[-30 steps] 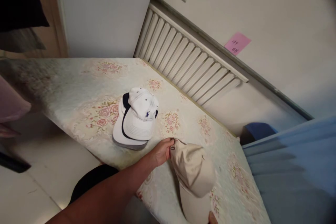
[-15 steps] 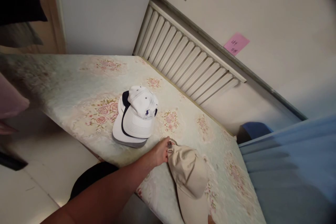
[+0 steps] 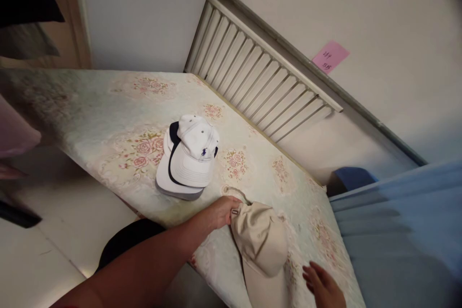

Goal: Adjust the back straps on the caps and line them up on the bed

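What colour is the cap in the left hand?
The cap is beige; the head view shows it best.

A pink note [image 3: 336,57] on the wall [image 3: 390,57] bore two short handwritten lines, the upper seemingly starting with 2 and ending in 4, the lower unclear; a white cap [image 3: 197,134] carried a small dark-blue horse-and-rider emblem [image 3: 204,152]
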The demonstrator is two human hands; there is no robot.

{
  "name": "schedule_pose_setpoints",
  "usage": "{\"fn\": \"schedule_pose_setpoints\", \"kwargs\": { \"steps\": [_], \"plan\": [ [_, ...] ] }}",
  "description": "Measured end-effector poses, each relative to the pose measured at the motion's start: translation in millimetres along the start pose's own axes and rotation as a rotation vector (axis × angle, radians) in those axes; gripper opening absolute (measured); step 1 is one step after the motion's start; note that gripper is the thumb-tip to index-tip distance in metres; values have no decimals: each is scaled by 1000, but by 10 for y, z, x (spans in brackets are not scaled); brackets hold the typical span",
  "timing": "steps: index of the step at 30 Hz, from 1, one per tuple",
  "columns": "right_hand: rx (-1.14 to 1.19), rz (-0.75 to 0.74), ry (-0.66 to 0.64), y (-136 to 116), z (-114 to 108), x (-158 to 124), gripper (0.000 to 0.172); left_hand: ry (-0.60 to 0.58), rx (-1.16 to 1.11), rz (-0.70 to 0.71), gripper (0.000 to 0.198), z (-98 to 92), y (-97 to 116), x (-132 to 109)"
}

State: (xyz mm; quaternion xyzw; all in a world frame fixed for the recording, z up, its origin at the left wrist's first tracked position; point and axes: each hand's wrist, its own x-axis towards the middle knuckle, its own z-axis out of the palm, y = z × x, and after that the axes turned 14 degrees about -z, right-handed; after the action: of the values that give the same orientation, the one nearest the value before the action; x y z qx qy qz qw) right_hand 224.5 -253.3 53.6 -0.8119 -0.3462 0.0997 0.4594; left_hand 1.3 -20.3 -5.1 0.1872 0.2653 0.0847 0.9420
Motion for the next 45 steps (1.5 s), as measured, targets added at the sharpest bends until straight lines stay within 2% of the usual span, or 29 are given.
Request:
{"fn": "schedule_pose_setpoints", "kwargs": {
  "steps": [3, 6, 7, 9, 12, 15, 19, 22, 26, 28, 31, 34, 36, 37, 41, 43, 45],
  "plan": [
    [42, -41, -32, -483, 155, 329, 53, 69, 47, 7, 15, 39, -2, -32],
    [-57, -220, -140, -948, 525, 613, 45, 117, 98, -15, 15, 81, -4, -71],
    [-133, -289, -224, -1057, 673, 697, 41, 124, 112, -23, 15, 90, -7, -83],
    [-441, -423, -474, -1183, 971, 851, 38, 119, 134, -28, 14, 100, -17, -100],
    [-580, -478, -634, -1181, 1352, 1034, 26, 118, 160, -10, 14, 107, -27, -115],
    [-698, -501, -735, -1063, 1602, 1126, 18, 150, 156, -1, 13, 115, -23, -117],
    [-830, -476, -807, -897, 1756, 1096, 17, 175, 154, -4, 13, 112, -17, -109],
    [-876, -465, -802, -809, 1791, 1025, 14, 152, 155, 0, 14, 99, -27, -107],
    [-843, -467, -736, -772, 1756, 1013, 11, 138, 167, -13, 17, 91, -41, -104],
    [-779, -466, -687, -797, 1680, 1053, 15, 133, 168, -12, 16, 92, -41, -102],
    [-656, -447, -615, -870, 1467, 1087, 27, 128, 155, -5, 15, 94, -32, -94],
    [-551, -433, -543, -913, 1169, 969, 35, 134, 114, -6, 15, 88, -23, -70],
    [-477, -423, -444, -874, 959, 776, 40, 136, 91, -13, 14, 77, -23, -44],
    [-379, -403, -347, -825, 858, 651, 42, 132, 84, -16, 15, 69, -25, -30],
    [-236, -190, -73, -450, 471, 56, 49, 95, 46, -3, 20, 35, -41, 7],
    [-180, -41, -17, -210, 295, -243, 47, 74, 15, 10, 22, 21, -46, 11],
    [-111, 54, -16, 5, 155, -515, 36, 54, -19, 21, 24, 13, -51, 12]
  ]
}}
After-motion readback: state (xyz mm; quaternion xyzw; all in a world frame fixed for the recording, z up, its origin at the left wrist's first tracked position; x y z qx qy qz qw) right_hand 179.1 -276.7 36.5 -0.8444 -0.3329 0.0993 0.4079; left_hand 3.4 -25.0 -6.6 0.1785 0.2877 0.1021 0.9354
